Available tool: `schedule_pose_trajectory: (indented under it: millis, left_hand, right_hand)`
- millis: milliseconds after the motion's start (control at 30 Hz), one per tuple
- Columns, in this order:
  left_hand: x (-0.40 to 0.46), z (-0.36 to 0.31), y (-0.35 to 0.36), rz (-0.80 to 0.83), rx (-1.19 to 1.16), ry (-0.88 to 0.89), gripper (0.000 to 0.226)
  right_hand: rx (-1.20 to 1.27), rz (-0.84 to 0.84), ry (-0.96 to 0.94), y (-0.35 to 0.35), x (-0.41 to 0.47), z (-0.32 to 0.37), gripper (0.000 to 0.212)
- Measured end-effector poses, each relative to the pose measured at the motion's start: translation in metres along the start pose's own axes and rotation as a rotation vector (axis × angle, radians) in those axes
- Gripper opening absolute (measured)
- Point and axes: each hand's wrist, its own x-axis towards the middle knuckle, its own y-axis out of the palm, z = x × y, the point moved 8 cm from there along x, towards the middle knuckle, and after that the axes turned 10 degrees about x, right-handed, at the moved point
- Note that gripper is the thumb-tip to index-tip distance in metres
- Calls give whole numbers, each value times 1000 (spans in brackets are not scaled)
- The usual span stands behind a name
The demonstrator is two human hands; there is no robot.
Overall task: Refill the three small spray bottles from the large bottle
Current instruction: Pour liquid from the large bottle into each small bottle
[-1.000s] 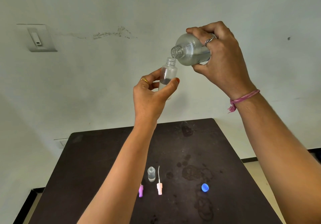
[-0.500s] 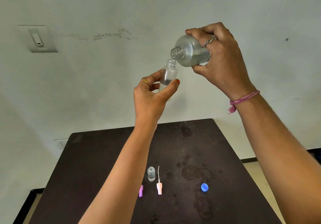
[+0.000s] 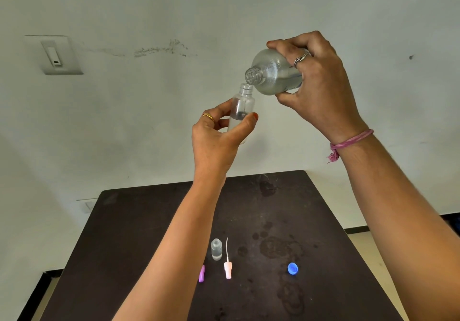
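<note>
Clearly mid-pour: the right hand (image 3: 321,81) grips the tilted large clear plastic bottle (image 3: 273,72), its mouth just above the small clear spray bottle (image 3: 241,107) pinched upright in the left hand's (image 3: 216,141) fingers. Next, level off before it overflows.

Held up above the table (image 3: 139,233): small bottle (image 3: 242,107) in left hand (image 3: 219,141), large bottle (image 3: 273,74) in right hand (image 3: 321,84), tilted mouth just over the small neck. Below on the table, left to right: perhaps a cap (image 3: 201,273), second small bottle (image 3: 216,249), spray pump (image 3: 227,266), bottle cap (image 3: 293,269).
</note>
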Motion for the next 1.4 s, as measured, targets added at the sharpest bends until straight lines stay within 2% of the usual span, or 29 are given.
schedule_pose_trajectory:
  millis: [833,1400]
  left_hand:
    - [-3,-2,2,8,-35,7,39]
    - [-3,-1,2,6,-48,3,34]
  right_hand:
    - [-4,-1,-5,-2,-1,0,70]
    - [-6,7,-8,0,-2,0,71]
